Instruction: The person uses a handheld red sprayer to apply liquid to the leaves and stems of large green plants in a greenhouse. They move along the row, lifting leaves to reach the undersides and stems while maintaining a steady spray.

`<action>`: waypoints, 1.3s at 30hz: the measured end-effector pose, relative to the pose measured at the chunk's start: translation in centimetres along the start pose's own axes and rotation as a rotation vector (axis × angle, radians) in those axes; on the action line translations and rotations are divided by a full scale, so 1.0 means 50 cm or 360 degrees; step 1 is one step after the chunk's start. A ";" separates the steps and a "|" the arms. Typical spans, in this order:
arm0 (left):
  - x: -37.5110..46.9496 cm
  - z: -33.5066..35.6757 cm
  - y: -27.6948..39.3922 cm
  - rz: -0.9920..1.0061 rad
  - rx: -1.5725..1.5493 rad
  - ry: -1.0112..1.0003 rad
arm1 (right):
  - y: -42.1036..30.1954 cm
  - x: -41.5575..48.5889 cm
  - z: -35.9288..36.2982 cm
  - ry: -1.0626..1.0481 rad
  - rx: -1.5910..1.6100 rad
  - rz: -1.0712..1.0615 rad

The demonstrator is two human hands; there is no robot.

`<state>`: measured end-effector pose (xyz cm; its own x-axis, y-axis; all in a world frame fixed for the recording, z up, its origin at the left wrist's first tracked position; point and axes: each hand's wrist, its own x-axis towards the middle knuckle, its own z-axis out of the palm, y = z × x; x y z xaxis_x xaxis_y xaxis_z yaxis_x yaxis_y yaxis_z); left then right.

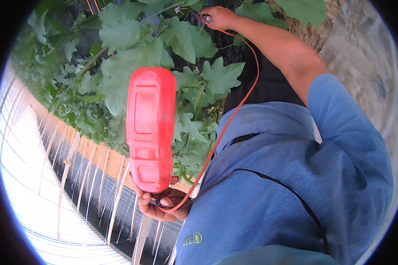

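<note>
My left hand (165, 203) grips the dark-capped neck of a red translucent plastic bottle (151, 129). The bottle's body extends from the hand towards the leaves. A thin orange-red tube (233, 114) runs from the cap, across the front of my shirt, to my right hand (220, 17). My right arm is stretched out among the plants, its fingers closed round the tube and a small metal fitting (207, 19). Past those fingers the tube's thin end points towards a small pale purple flower (177, 10). Exactly what the fitting is, I cannot tell.
Broad-lobed leafy plants, apparently eggplants (136, 59), fill the upper left, over black plastic mulch. Bare soil (313, 28) and pale sheeting (358, 49) lie at the right. Slender poles (119, 202) and a netted bright wall (30, 185) stand at the lower left.
</note>
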<state>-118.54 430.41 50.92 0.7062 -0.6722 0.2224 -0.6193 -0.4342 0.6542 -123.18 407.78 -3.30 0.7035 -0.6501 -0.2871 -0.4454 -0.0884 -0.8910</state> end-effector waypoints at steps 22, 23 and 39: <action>0.002 0.018 -0.004 0.0009 -0.0042 0.0137 | -0.027 -0.049 -0.050 0.0009 -0.0215 0.0040; 0.001 0.019 -0.004 -0.0008 -0.0063 0.0160 | -0.026 -0.053 -0.047 0.0058 -0.0224 0.0034; 0.014 0.022 -0.031 0.0140 -0.0243 0.0128 | 0.038 -0.220 0.053 0.0455 0.0802 0.0386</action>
<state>-117.48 429.97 49.26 0.6806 -0.6506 0.3368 -0.6248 -0.2754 0.7306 -130.30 416.77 -2.79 0.4081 -0.7893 -0.4588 -0.2090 0.4085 -0.8885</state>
